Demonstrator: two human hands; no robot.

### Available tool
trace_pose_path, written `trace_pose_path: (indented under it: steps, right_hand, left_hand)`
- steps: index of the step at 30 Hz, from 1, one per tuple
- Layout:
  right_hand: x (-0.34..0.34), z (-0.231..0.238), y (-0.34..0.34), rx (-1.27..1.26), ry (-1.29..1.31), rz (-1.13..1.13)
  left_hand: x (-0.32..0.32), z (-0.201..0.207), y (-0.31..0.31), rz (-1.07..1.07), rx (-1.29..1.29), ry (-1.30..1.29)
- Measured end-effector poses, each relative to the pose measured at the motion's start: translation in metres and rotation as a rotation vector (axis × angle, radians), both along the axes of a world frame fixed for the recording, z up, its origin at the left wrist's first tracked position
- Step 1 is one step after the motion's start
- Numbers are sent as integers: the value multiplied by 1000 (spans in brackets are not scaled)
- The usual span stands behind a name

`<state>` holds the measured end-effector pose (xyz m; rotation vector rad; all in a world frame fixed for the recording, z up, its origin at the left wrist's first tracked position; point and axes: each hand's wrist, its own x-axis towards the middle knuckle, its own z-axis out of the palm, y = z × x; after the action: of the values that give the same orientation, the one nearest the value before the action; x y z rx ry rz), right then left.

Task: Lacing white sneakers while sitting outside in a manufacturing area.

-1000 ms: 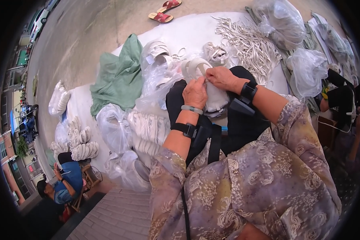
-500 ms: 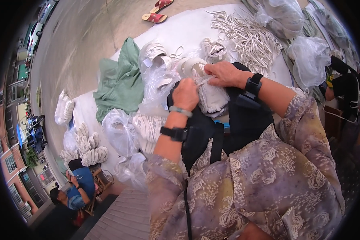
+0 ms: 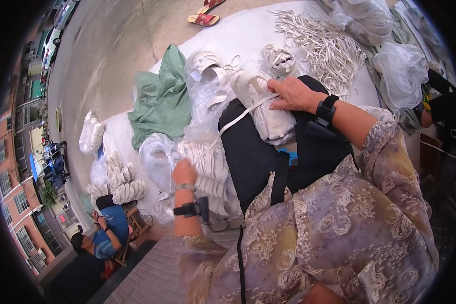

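Note:
A white sneaker (image 3: 272,121) rests on my lap over black cloth, its toe end pointing away. From it a flat white shoelace (image 3: 234,120) runs taut down to the left. My left hand (image 3: 184,173), slightly blurred, is closed at the lace's far end, out to the left above stacked shoes. My right hand (image 3: 293,94) lies against the sneaker's right side, thumb and fingers pinched on the lace where it leaves the shoe. Part of the sneaker's upper is hidden behind that hand.
Loose white laces (image 3: 321,43) lie heaped on a white sheet ahead. A green cloth (image 3: 162,101), bagged shoes (image 3: 205,63) and shoe stacks (image 3: 205,162) spread leftward. Clear plastic bags (image 3: 400,76) sit at right. Another person (image 3: 109,228) sits at far left; red sandals (image 3: 203,20) lie beyond.
My left hand has moved away from the sneaker, down and to the left, drawing the lace out straight. My right hand stays at the shoe. The whole view has shifted slightly.

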<state>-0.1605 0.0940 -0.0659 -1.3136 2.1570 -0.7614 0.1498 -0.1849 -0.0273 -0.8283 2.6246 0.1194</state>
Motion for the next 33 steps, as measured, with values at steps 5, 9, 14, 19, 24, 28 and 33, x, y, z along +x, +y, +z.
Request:
trace_pose_path:
  steps: [5,9,14,19,24,28,33]
  right_hand:
    - [-1,-3,1,-38,17,-11]
    - [-1,2,3,-6,-11,-26]
    - [-3,5,6,21,-49,-40]
    - [-21,2,14,-100,234,55]
    - [-57,26,68,-160,577,259]
    - [-78,66,130,-114,699,292]
    - [-108,125,206,-41,874,132]
  left_hand:
    - [-121,-15,90,-471,202,711]
    - [-170,-15,117,-579,157,588]
    - [-174,-11,113,-614,180,606]
    - [-161,-9,82,-692,89,626]
    - [-118,10,-18,-521,-290,503]
    - [-48,67,-101,-327,-525,391]
    - [26,145,-127,-239,-666,307]
